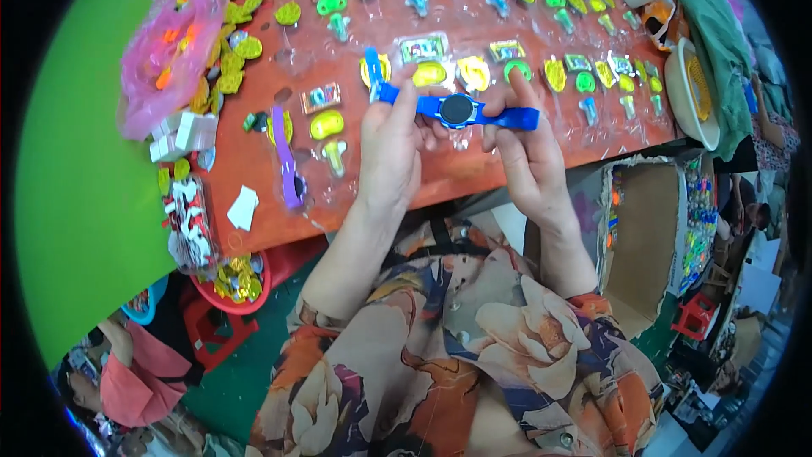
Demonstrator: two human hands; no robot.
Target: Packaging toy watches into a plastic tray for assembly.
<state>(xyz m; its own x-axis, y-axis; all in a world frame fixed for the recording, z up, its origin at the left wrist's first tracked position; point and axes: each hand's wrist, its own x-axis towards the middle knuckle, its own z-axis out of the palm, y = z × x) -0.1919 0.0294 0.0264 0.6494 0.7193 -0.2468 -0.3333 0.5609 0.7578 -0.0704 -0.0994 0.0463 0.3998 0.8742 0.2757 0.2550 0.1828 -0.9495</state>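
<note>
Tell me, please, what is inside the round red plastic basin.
Shiny gold-coloured pieces show inside the round red plastic basin; whatever lies beneath them is covered.

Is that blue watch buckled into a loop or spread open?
Spread open: the blue watch stretches between the left hand and right hand, its strap not closed into a loop.

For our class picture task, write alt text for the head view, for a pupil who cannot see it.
A person's left hand holds a blue watch above a red table, its strap lying across the right hand. Rows of small plastic items lie below; a pink bag sits left, a cardboard box right.
</note>
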